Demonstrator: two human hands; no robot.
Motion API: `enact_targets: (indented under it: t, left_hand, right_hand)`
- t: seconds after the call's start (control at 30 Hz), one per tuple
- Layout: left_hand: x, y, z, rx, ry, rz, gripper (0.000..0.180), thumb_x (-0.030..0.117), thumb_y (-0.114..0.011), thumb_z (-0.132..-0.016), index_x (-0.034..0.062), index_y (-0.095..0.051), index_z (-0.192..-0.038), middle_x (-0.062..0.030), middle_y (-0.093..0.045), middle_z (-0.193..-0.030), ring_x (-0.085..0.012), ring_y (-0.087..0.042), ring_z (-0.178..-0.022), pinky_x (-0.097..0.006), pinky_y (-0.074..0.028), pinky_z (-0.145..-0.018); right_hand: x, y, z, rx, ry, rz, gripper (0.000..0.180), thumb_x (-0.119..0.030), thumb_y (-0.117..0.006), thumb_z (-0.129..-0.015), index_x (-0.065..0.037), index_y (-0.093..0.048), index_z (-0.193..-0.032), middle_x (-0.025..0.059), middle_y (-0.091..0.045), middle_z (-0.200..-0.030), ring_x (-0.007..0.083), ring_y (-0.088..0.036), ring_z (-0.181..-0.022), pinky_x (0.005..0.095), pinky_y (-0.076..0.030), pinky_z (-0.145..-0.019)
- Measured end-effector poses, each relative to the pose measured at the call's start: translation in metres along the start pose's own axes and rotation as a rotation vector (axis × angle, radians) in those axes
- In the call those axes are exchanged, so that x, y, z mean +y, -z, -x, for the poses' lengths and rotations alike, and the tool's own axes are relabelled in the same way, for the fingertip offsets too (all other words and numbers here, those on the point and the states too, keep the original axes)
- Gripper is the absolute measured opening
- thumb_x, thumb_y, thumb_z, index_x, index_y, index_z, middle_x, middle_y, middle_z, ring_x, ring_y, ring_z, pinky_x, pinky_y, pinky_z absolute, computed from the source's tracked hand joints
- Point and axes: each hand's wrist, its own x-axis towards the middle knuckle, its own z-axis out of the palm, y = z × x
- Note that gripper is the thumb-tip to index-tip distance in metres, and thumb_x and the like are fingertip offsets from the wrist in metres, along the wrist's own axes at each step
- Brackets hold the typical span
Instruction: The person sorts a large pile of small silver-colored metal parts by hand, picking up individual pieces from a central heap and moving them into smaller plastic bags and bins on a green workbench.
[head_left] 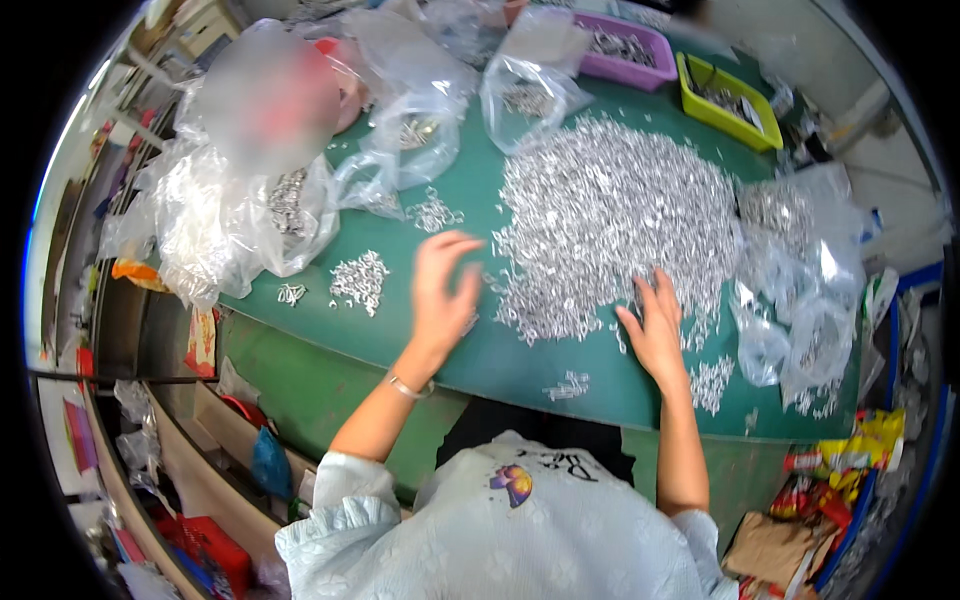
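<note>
Left hand [443,290] hovered spread wide, empty; right hand [655,325] lay flat, fingers splayed, at six o'clock of the heap of small metal clips [610,220] — better raked in small batches.

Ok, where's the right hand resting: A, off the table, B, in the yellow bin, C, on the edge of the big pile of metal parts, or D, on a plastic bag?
C: the right hand lies spread on the near edge of the big pile.

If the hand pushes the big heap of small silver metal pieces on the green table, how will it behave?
The heap is loose, so it would probably spread and slide, not move as one. The pieces look shiny and tiny, likely slippery to pinch singly. The right hand rests at its edge, where strays already lie scattered.
</note>
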Motion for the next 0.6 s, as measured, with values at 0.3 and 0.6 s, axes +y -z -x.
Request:
enact_targets:
  t: [0.3, 0.6]
  left_hand:
    - [0.036, -0.105, -0.002, -0.709, -0.448, -0.27, 0.044, 0.018, -0.069, -0.082, 0.0124, -0.057, -0.124, -0.0092, -0.042, -0.142, -0.0331, -0.035, -0.134, -0.058, -0.03, -0.106]
    - [0.019, -0.112, -0.001, -0.457, -0.301, -0.354, 0.027, 0.01, -0.068, -0.079, 0.0111, -0.058, -0.104, -0.0064, -0.05, -0.126, -0.0312, -0.045, -0.119, -0.065, -0.026, -0.104]
  right_hand:
    - [0.013, 0.037, 0.016, -0.191, 0.046, -0.477, 0.023, -0.009, -0.066, -0.084, -0.002, -0.065, -0.106, 0.013, -0.064, -0.116, 0.0314, -0.057, -0.113, 0.0398, -0.04, -0.1]
    - [0.014, 0.014, -0.043, 0.221, 0.149, -0.13, 0.021, -0.003, -0.068, -0.078, -0.004, -0.066, -0.099, 0.0081, -0.061, -0.104, 0.0283, -0.054, -0.097, 0.0387, -0.041, -0.085]
